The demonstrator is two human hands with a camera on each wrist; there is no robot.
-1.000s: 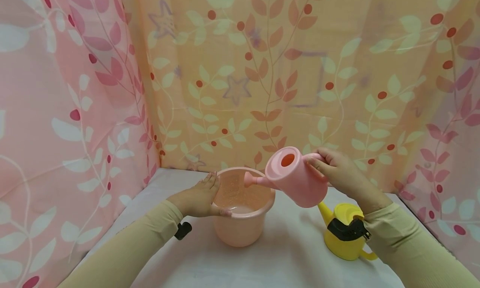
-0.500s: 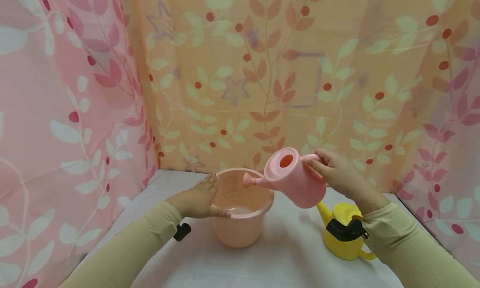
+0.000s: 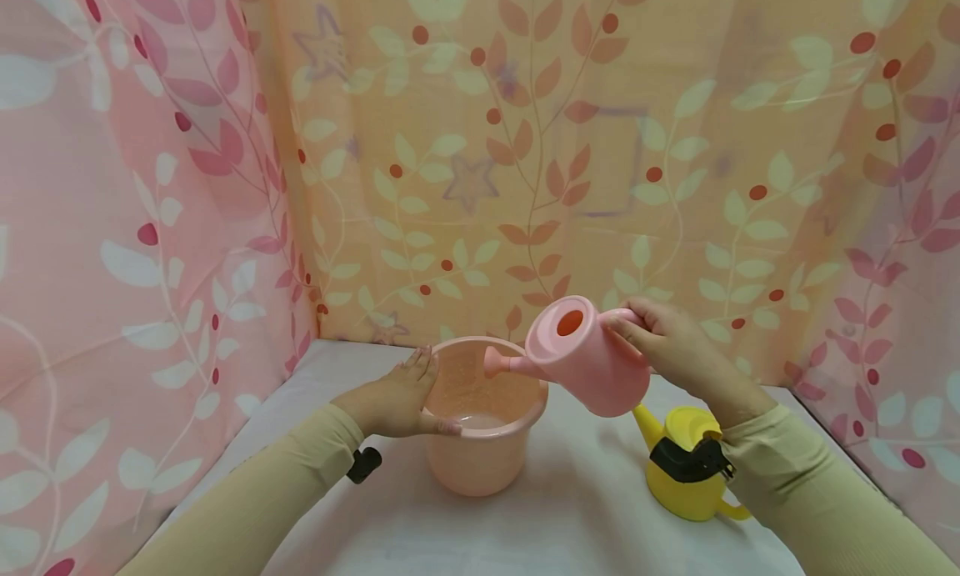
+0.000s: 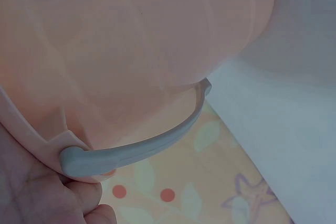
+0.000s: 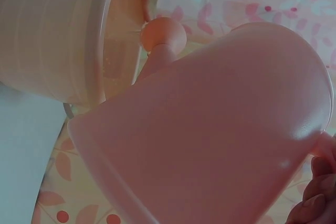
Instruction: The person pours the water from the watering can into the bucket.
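Note:
A pink watering can (image 3: 592,363) is tilted left, with its sprinkler head (image 3: 495,362) over the mouth of a peach bucket (image 3: 480,463). My right hand (image 3: 675,347) grips the can's handle; in the right wrist view, curled fingers (image 5: 315,198) show at the lower right. Faint streaks and a shiny patch, apparently water, show inside the bucket. On the bucket's left rim rests my left hand (image 3: 393,397), fingers extended and thumb along the near side. The left wrist view shows the bucket's grey carrying handle (image 4: 142,150) hanging beside the fingers.
A yellow watering can (image 3: 686,484) stands on the white tabletop (image 3: 570,526) below my right wrist, which partly covers it. Leaf-patterned cloth (image 3: 480,142) closes off the back and both sides. Black wrist mounts (image 3: 365,465) sit at both sleeves.
The pink watering can and my right hand have shifted slightly left. My left hand stays on the bucket's rim, and the bucket and yellow can keep their places.

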